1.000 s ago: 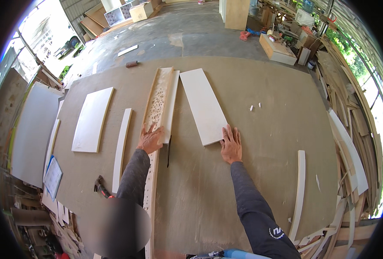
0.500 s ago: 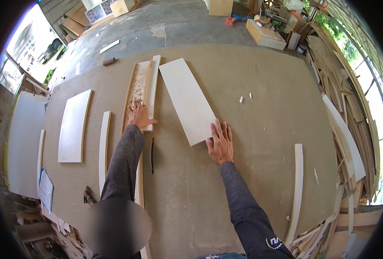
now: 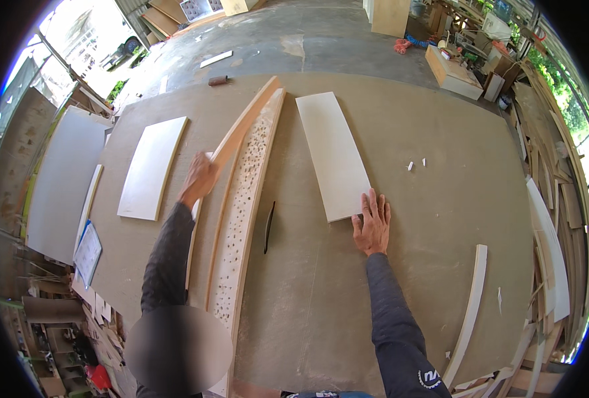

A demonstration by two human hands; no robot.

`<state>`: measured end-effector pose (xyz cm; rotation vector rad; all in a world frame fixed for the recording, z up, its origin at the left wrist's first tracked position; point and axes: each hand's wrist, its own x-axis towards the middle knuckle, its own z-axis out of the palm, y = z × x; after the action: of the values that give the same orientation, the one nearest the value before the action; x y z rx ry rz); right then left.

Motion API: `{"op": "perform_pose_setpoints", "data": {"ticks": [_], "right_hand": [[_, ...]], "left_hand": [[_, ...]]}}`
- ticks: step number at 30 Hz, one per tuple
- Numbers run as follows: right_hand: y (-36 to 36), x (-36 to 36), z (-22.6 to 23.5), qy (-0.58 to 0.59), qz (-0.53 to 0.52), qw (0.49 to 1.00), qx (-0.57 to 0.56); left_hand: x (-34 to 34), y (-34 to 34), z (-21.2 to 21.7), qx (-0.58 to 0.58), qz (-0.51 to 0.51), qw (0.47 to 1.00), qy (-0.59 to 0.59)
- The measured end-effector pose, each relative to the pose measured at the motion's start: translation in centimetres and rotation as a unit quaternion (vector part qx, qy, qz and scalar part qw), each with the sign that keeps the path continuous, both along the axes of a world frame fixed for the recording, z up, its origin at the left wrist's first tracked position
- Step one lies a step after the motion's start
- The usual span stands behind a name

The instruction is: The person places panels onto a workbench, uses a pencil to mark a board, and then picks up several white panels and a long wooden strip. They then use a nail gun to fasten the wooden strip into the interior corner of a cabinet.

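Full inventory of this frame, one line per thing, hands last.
Worktable: 1, grey-brown, fills the middle.
Perforated wooden strip: 1, pale wood, long, left of centre.
Plain wooden strip: 1, pale wood, lifted at the left hand.
White panel: 1, centre, near corner by the right hand.
White panel: 1, left on the table.
Thin dark tool: 1, black, beside the perforated strip.
Curved white strip: 1, right.
Small white bits: 2, right of centre.
Left hand: holds the plain strip.
Right hand: flat on the table, touching the centre panel's corner.
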<state>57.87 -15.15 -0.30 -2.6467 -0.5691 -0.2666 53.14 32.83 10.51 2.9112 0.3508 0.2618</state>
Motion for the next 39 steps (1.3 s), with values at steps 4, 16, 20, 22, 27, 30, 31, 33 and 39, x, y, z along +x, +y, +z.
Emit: {"op": "perform_pose_setpoints", "data": {"ticks": [4, 16, 20, 22, 27, 30, 31, 33, 39], "right_hand": [[-0.3, 0.4, -0.6, -0.014, -0.007, 1.0, -0.002], [8.0, 2.0, 3.5, 0.156, -0.16, 0.974, -0.023], [6.5, -1.4, 6.0, 0.175, -0.213, 0.959, -0.072], [4.7, -5.0, 6.0, 0.192, -0.223, 0.953, -0.079], [-1.0, -15.7, 4.9, 0.215, -0.229, 0.948, -0.054], [-3.0, -22.5, 6.2, 0.265, -0.245, 0.931, -0.048], [-3.5, -24.8, 6.4, 0.287, -0.254, 0.922, -0.048], [-4.5, -28.6, 5.6, 0.279, -0.275, 0.919, -0.043], [-5.7, -36.7, 2.7, 0.299, -0.247, 0.92, 0.052]], "left_hand": [[-9.8, 3.7, -1.9, -0.008, 0.086, 0.996, -0.023], [-32.6, -3.1, -5.6, -0.028, 0.257, 0.964, -0.063], [-36.9, -6.6, -4.9, -0.066, 0.28, 0.938, -0.195], [-39.3, -10.2, -3.6, -0.093, 0.315, 0.914, -0.239], [-43.5, -20.2, -2.9, -0.228, 0.327, 0.865, -0.303], [-44.8, -28.0, -4.0, -0.412, 0.308, 0.827, -0.226], [-44.5, -30.9, -4.1, -0.449, 0.272, 0.834, -0.173], [-43.5, -36.2, -5.3, -0.466, 0.197, 0.859, -0.073], [-40.9, -42.5, -9.0, -0.381, 0.066, 0.922, -0.008]]}}
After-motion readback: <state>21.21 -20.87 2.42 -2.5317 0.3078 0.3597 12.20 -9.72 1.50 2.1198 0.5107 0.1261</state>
